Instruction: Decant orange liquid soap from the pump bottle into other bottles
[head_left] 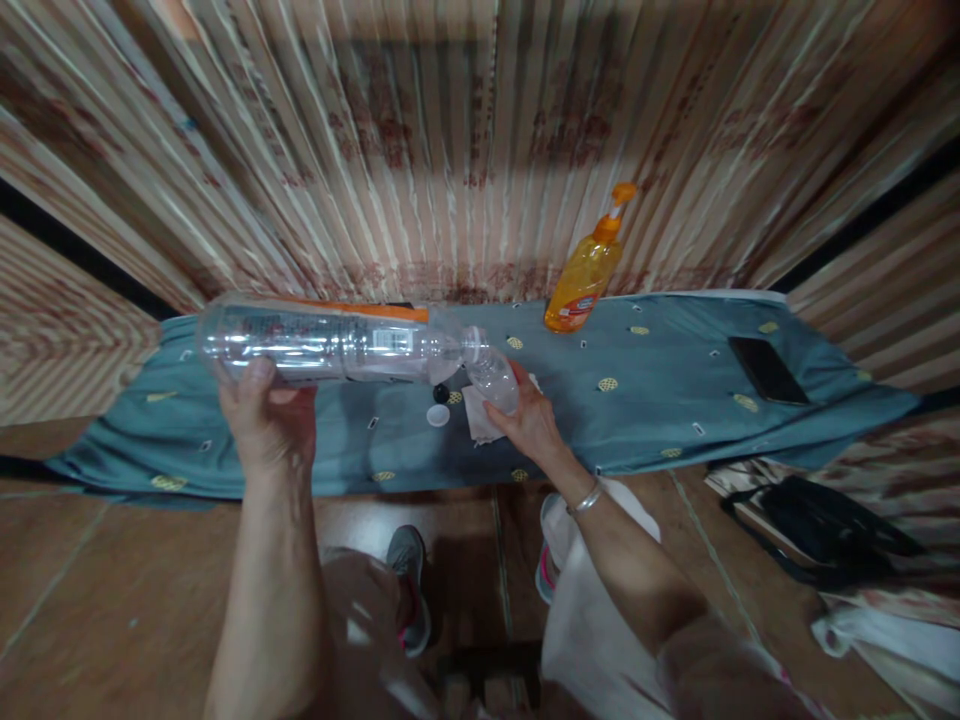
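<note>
A large clear plastic bottle (337,345) with an orange-edged label lies sideways in the air over the bench, its mouth towards the right. My left hand (270,410) is closed around the lower side near its base. In my right hand (529,415) is a small clear plastic container (493,378), tilted, its upper end against or very near the bottle's mouth. I cannot make out any liquid in either. Below them on the cloth are a small black cap (441,394), a white round cap (438,415) and a folded white cloth (478,418), partly hidden by my right hand.
The bench wears a teal cloth (645,400) with pineapple prints. An orange pump bottle (581,285) stands at its back edge, before a pleated curtain (435,150). A dark phone (769,370) lies at the right. On the floor rests a black bag (832,525).
</note>
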